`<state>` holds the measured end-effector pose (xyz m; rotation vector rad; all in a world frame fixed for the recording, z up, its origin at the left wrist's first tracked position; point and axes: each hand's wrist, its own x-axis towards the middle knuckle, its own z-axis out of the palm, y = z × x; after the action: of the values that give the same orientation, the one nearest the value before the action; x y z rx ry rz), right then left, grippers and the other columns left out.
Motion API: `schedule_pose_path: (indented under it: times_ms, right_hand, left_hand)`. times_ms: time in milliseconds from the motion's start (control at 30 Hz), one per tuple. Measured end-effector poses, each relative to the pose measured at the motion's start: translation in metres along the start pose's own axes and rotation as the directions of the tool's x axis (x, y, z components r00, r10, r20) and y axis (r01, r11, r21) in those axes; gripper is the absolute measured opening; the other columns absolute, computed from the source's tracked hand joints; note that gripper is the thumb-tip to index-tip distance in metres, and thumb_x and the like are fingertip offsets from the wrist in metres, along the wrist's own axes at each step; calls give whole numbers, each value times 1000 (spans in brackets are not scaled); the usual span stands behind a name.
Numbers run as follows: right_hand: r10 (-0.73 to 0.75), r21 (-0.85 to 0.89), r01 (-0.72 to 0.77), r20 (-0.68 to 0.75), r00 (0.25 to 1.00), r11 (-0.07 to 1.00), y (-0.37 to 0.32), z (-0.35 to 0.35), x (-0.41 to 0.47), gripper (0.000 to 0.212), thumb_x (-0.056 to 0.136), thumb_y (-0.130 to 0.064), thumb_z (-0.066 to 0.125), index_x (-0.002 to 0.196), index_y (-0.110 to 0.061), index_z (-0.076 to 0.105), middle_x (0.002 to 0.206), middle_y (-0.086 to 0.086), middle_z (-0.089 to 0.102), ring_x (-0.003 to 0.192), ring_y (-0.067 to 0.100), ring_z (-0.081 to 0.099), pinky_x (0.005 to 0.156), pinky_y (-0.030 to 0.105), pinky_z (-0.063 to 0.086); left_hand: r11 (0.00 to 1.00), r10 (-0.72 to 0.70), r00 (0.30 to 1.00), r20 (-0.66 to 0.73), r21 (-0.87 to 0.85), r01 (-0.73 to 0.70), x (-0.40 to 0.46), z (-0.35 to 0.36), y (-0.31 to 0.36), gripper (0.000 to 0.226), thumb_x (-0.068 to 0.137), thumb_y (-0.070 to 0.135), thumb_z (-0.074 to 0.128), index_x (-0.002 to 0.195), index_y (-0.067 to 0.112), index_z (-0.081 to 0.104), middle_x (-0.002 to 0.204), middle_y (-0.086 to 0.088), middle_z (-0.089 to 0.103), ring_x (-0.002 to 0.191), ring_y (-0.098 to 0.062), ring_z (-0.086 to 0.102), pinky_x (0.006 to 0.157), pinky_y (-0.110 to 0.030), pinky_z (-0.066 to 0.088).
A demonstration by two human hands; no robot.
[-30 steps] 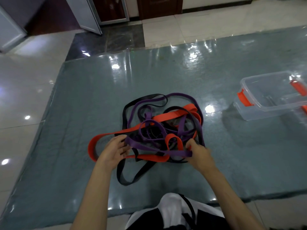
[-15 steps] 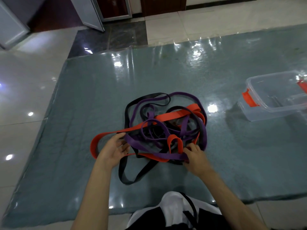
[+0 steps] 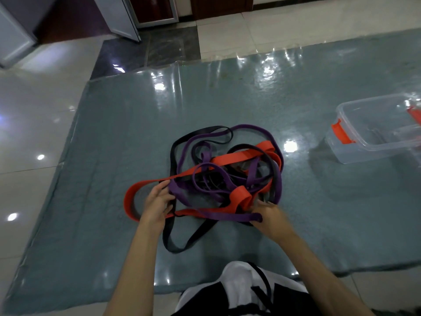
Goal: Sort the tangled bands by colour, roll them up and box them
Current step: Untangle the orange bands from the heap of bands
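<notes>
A tangle of bands lies on the grey mat (image 3: 227, 99): a purple band (image 3: 248, 130), a red band (image 3: 131, 197) looping out to the left, and a black band (image 3: 182, 247) trailing toward me. My left hand (image 3: 157, 204) grips the purple band at the tangle's left side, over the red loop. My right hand (image 3: 267, 215) pinches the near end of the purple band at the tangle's lower right, beside a raised red fold. A clear plastic box (image 3: 373, 151) with orange latches stands open at the right.
The mat is covered with shiny plastic film and lies on pale floor tiles (image 3: 29, 137). A door frame (image 3: 118, 17) and dark doorway are at the far left. My white and black clothing (image 3: 241, 290) shows at the bottom.
My right hand has slid toward me along the tangle's near edge and now pinches the purple band's end. The left hand has stayed on the purple band. The camera tilted slightly.
</notes>
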<state>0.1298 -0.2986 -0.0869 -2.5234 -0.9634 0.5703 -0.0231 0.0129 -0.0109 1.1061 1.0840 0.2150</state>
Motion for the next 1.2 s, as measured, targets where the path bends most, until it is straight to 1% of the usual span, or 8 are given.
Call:
schedule_pose_path:
  times_ms: [100,367,433,667,767,967,1100,1200]
  right_hand:
    - [59,-145,-38,143,988,989,1,3,2,44,84,-33,76,128,-36,69,138,-12,60,141,14,47,120,40,31]
    - [90,-343,-56,83,992,937,-2,7,7,44,82,-37,77,125,-38,68,135,-10,54,128,21,47,104,39,37]
    - [51,-348,-30,52,997,937,2,7,5,37,83,-37,75,120,-38,72,134,-11,56,127,20,49,102,37,38]
    - [-9,153,-2,71,997,988,13,-30,-3,19,78,-19,80,93,-27,71,84,-7,75,82,21,74,77,37,56]
    - [-36,356,23,29,999,934,6,-53,-8,30,79,-20,86,102,-32,72,88,-15,74,81,5,72,79,29,58]
    - [-84,520,3,133,987,854,-10,-89,-8,27,76,-19,94,94,-22,74,87,-1,75,82,21,72,82,42,59]
    - [-137,668,-33,201,970,744,-19,-101,-9,18,82,-14,90,93,-12,76,86,7,78,80,20,73,78,30,58]
    - [-55,725,5,45,997,689,-25,-98,-6,14,86,-14,85,95,-11,75,78,4,72,72,9,67,69,23,54]
  left_hand:
    - [998,51,998,-46,23,-50,-1,9,-7,49,84,-5,66,119,30,70,113,5,81,109,-14,71,100,-43,48]
    - [988,152,984,-90,51,-148,2,15,-8,42,88,-4,79,123,17,69,104,-5,78,114,-32,73,98,-54,58]
    - [989,146,985,-98,23,-144,0,16,-6,37,93,-3,74,121,19,67,111,-11,76,109,-30,74,86,-44,61]
    - [951,41,999,-2,-308,-39,-10,17,9,29,97,-1,67,114,23,67,97,-5,76,86,-17,72,86,-45,62]
    - [921,-73,997,4,-384,69,-10,14,23,21,97,1,68,106,21,67,89,-4,75,74,-14,74,68,-32,61]
    - [923,-265,957,118,-257,287,-14,8,39,10,97,14,72,106,11,68,90,-7,70,72,-12,69,49,-19,55]
    - [919,-321,937,140,-194,344,-18,2,38,17,94,16,76,108,8,71,86,-8,74,64,-11,72,48,-19,57]
    - [933,-273,955,118,-212,292,-18,2,37,17,96,18,74,111,9,72,90,-7,75,66,-11,73,47,-19,56]
